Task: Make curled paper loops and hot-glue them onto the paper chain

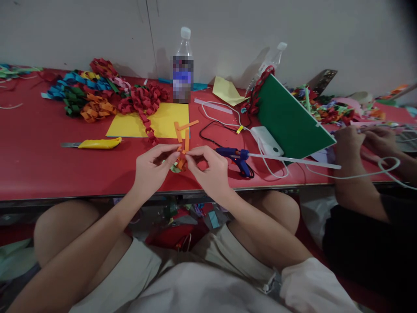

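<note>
At the near edge of the table [42, 165], about midway along, the left hand [151, 167] and the right hand [210, 169] face each other, thumb and forefinger of each closed in a pinch on an orange piece [179, 149] of paper. Whether it is one strip or two ends is too small to tell. Green and orange loops [177, 167] hang just below the fingertips. Beyond them, orange strips [178, 131] lie partly over the near right corner of a yellow sheet [130, 126]. A red chain [149, 128] trails across that sheet.

A knife [99, 143] lies left of the sheet's near left corner. Right of the right hand, near the table's near edge, is a blue glue gun [239, 157], a stick [299, 161] jutting from its back. A green board [286, 117] leans behind it. By the table's far edge stands a bottle [183, 82]. Farther right are a co-worker's hands [352, 137].
</note>
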The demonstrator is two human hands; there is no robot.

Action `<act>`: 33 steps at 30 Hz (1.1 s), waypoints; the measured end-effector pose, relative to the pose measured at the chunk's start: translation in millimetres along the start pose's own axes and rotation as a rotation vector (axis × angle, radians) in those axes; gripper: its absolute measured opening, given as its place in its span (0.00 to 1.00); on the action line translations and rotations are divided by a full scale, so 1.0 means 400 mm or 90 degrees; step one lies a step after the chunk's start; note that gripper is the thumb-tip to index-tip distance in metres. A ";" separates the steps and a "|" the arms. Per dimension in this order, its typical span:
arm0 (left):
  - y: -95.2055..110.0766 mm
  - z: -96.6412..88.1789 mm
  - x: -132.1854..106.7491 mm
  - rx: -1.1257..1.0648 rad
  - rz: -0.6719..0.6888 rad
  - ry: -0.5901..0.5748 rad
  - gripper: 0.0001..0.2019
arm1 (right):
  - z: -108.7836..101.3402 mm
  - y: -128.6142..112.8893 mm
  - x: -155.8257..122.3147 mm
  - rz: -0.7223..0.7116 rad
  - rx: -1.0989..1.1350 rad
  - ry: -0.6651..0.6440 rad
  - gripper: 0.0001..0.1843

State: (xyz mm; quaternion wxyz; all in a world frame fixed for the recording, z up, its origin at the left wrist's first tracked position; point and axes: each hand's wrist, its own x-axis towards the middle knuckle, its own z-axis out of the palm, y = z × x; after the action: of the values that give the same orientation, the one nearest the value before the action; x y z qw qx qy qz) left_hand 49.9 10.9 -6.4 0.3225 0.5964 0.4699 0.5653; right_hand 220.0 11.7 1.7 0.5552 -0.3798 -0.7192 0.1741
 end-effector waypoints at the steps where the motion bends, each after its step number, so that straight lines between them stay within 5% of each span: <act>1: -0.001 0.000 0.001 -0.010 -0.011 0.008 0.15 | 0.000 0.000 0.000 0.001 0.001 -0.011 0.02; 6: -0.015 -0.005 0.009 -0.005 0.005 -0.023 0.18 | 0.002 0.004 -0.003 0.074 0.038 0.006 0.09; 11: -0.050 -0.006 0.013 0.233 0.057 -0.123 0.27 | 0.006 0.015 -0.001 0.165 0.178 0.088 0.13; 16: -0.067 -0.001 0.001 0.460 0.146 -0.220 0.14 | 0.009 0.030 0.012 0.231 0.268 0.117 0.16; 27: -0.043 -0.010 0.028 0.227 0.051 -0.093 0.20 | 0.014 0.019 0.005 0.196 0.278 0.078 0.15; 33: -0.039 -0.012 0.025 0.207 0.060 -0.100 0.18 | 0.011 0.012 0.007 0.166 0.256 0.082 0.14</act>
State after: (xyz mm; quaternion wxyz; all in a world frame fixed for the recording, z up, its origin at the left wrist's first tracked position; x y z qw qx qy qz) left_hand 41.3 25.0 -16.3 0.2306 0.7043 0.4997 0.4484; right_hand 217.3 17.9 -1.1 0.6369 -0.3616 -0.5784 0.3593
